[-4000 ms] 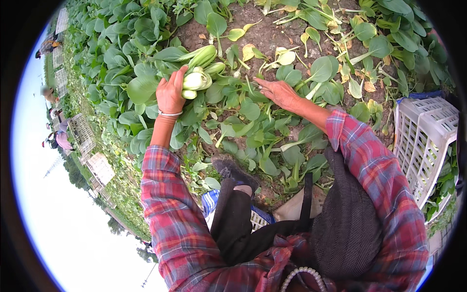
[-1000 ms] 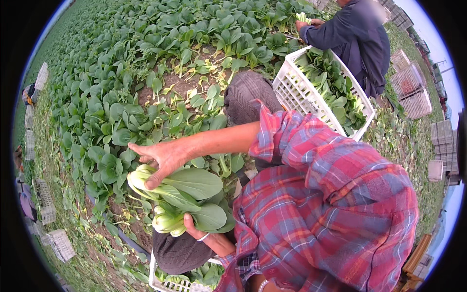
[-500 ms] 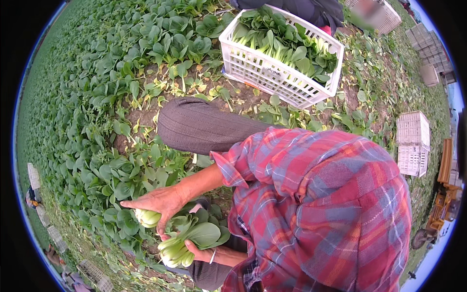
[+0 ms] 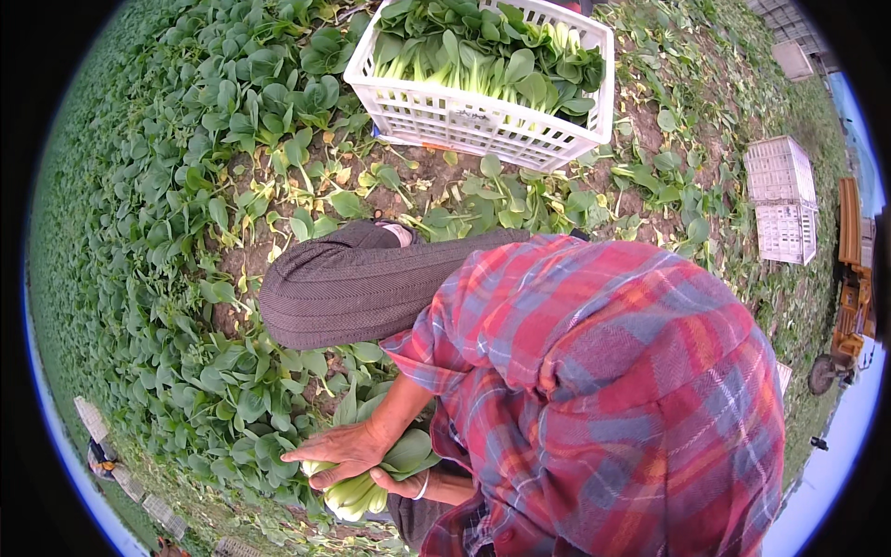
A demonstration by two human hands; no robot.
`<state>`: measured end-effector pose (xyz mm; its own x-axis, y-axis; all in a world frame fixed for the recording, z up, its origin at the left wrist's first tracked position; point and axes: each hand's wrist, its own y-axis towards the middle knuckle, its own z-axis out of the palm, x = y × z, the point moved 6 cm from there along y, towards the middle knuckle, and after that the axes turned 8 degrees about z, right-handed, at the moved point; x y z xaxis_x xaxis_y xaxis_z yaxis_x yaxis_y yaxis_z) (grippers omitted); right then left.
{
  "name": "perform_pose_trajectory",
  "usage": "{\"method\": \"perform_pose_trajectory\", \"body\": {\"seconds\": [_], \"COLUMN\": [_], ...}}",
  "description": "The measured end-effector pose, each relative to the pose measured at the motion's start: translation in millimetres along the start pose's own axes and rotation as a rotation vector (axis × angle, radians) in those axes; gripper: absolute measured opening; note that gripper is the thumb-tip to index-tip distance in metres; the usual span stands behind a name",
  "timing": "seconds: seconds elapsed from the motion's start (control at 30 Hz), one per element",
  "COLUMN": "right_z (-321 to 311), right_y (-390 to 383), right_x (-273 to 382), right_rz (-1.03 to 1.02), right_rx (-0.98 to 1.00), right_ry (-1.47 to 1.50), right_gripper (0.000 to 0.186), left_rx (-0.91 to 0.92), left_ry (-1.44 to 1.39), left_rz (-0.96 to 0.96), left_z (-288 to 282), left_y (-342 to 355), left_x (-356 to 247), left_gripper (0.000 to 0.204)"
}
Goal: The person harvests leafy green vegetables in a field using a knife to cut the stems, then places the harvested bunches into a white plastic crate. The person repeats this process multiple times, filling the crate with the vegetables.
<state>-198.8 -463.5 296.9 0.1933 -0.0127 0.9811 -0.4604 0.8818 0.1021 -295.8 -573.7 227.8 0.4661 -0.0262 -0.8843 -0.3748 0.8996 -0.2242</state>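
Several pale-stemmed bok choy are bundled in my left hand, which wears a white band at the wrist. The fingers of that hand curl round the bunch, partly hidden by leaves. Laid over the top is my right hand, back upward, with one finger stretched out to the left. Under its fingers a pale bok choy base shows, pressed against the rest of the bunch. Broad green leaves stick out between my wrists, close to my plaid shirt.
A white slatted crate filled with bok choy stands beyond my bent knee. Dense growing greens cover the left side. Stacked white crates and an orange vehicle are at the right. A person is far off, lower left.
My right hand has brought its bok choy down onto the bunch in my left hand; the two were apart before. The view has shifted, so the crate appears higher and further left.
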Motion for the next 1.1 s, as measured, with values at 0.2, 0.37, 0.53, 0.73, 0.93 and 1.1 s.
{"method": "perform_pose_trajectory", "body": {"seconds": [0.2, 0.37, 0.53, 0.73, 0.93, 1.1], "right_z": [-4, -6, -75, -395, -497, -502], "right_y": [-4, -2, -18, -236, -527, -405], "right_x": [6, 5, 81, 124, -30, -21], "right_rz": [-0.098, 0.0, -0.257, 0.166, 1.156, 1.422], "right_rx": [-0.112, -0.066, -0.158, -1.198, -1.134, -0.888], "right_ry": [-0.107, -0.046, 0.028, -0.956, -0.298, -1.058], "right_gripper": [0.077, 0.081, 0.076, 0.073, 0.098, 0.086], "left_rx": [0.009, -0.106, 0.202, 0.212, 0.336, 0.247], "left_ry": [-0.038, 0.043, -0.044, -0.134, -0.213, -0.273], "left_rz": [-0.067, 0.007, 0.438, 0.51, 0.555, 0.511], "left_z": [-3, 15, 52, 74, 88, 66], "left_y": [-3, -6, -2, -29, -32, -30], "left_x": [10, 11, -15, -38, -42, -67], "left_gripper": [0.064, 0.063, 0.065, 0.072, 0.074, 0.077]}}
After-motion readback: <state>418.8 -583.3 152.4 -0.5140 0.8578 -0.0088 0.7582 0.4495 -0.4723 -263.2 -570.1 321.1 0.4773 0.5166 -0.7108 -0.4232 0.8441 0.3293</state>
